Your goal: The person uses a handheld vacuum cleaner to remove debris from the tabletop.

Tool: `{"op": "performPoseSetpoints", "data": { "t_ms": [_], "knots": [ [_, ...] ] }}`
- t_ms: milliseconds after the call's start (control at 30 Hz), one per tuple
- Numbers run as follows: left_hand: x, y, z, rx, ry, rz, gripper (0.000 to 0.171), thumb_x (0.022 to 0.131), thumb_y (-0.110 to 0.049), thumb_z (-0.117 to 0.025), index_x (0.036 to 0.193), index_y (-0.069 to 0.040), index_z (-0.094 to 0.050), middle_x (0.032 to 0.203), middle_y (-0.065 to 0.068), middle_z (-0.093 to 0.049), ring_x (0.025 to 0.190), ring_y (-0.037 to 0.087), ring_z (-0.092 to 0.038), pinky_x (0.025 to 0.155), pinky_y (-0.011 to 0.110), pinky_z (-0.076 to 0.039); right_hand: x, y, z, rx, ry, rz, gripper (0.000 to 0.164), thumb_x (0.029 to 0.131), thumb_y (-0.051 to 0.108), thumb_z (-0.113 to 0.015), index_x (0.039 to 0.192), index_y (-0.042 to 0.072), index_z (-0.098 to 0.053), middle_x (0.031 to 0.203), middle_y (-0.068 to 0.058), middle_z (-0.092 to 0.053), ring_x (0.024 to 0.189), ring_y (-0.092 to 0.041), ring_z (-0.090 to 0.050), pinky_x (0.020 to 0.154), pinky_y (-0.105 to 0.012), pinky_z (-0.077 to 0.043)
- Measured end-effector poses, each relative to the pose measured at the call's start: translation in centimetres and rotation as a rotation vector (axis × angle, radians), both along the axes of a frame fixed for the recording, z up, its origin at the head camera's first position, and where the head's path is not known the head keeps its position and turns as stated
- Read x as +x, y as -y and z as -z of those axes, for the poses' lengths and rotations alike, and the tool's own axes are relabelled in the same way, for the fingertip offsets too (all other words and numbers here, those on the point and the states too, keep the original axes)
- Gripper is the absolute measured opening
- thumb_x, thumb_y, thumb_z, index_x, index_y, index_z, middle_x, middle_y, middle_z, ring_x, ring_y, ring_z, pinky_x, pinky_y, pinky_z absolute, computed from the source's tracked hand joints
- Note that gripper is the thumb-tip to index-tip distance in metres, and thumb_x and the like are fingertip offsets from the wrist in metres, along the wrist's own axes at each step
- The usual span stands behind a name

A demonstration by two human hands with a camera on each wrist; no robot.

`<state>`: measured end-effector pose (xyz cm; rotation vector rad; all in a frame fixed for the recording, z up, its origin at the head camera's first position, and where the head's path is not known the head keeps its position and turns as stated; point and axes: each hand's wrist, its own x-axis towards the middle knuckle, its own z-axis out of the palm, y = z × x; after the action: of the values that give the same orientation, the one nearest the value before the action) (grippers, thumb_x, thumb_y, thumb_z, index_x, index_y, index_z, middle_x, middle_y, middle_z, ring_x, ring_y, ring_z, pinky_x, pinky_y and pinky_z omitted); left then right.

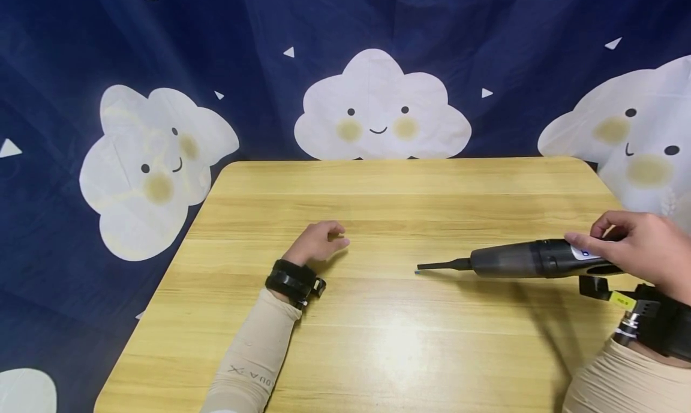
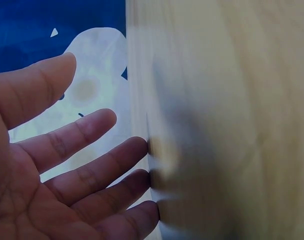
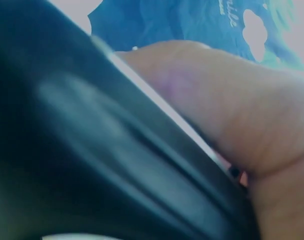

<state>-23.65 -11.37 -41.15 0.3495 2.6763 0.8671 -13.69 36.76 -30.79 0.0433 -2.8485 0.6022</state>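
A black handheld vacuum cleaner [image 1: 507, 260] with a narrow nozzle [image 1: 445, 265] points left over the table in the head view. My right hand [image 1: 642, 245] grips its rear part, thumb laid along the top. In the right wrist view the dark body of the vacuum [image 3: 107, 130] fills much of the picture, with my thumb beside it. A tiny blue bit [image 1: 417, 272] shows just under the nozzle tip; its kind is too small to tell. To the left, my left hand [image 1: 321, 242] holds nothing, its loosely bent fingers [image 2: 102, 167] resting against the tabletop.
The light wooden table [image 1: 351, 341] has rounded far corners. Behind it hangs a dark blue curtain [image 1: 259, 29] printed with smiling white clouds. Both wrists wear black camera straps, the left strap [image 1: 291, 281] close above the table.
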Motion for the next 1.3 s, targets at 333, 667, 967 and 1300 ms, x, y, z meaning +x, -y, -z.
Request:
{"op": "performPoseSetpoints", "data": {
  "t_ms": [333,667,967,1300],
  "knots": [
    [-0.2,0.0,0.2,-0.002,-0.005,0.005,0.041,0.094,-0.036,-0.059,0.126,-0.010,-0.056,0.130,0.013,-0.057,0.116,0.029,-0.052,0.099,0.047,-0.045,-0.3,-0.9,0.7,0.016,0.036,-0.013,0.033,0.075,0.035,-0.078,0.064,0.012,-0.058,0.054,-0.002,-0.058,0.047,-0.006,-0.043,0.041,-0.029,-0.034],
    [-0.2,0.0,0.2,-0.006,0.003,0.006,0.041,0.094,-0.036,-0.059,0.126,-0.010,-0.056,0.131,0.013,-0.057,0.116,0.028,-0.052,0.099,0.047,-0.045,-0.7,-1.1,0.8,0.042,0.060,-0.052,0.031,0.076,0.037,-0.077,0.062,0.018,-0.057,0.055,0.001,-0.059,0.049,-0.005,-0.044,0.043,-0.030,-0.032],
    [-0.2,0.0,0.2,-0.006,0.003,0.007,0.042,0.094,-0.036,-0.059,0.127,-0.010,-0.056,0.132,0.012,-0.056,0.116,0.028,-0.053,0.099,0.047,-0.045,-0.9,-0.9,0.8,0.047,0.094,-0.063,0.033,0.079,0.041,-0.074,0.064,0.017,-0.057,0.053,0.001,-0.055,0.048,-0.009,-0.043,0.043,-0.030,-0.031],
    [-0.3,0.0,0.2,-0.010,0.006,0.004,0.041,0.094,-0.036,-0.059,0.126,-0.011,-0.056,0.131,0.012,-0.057,0.117,0.028,-0.052,0.099,0.047,-0.045,-1.0,-0.5,0.7,0.051,0.137,-0.074,0.035,0.082,0.042,-0.072,0.065,0.015,-0.057,0.052,0.001,-0.053,0.049,-0.011,-0.042,0.045,-0.029,-0.031]
  ]
}}
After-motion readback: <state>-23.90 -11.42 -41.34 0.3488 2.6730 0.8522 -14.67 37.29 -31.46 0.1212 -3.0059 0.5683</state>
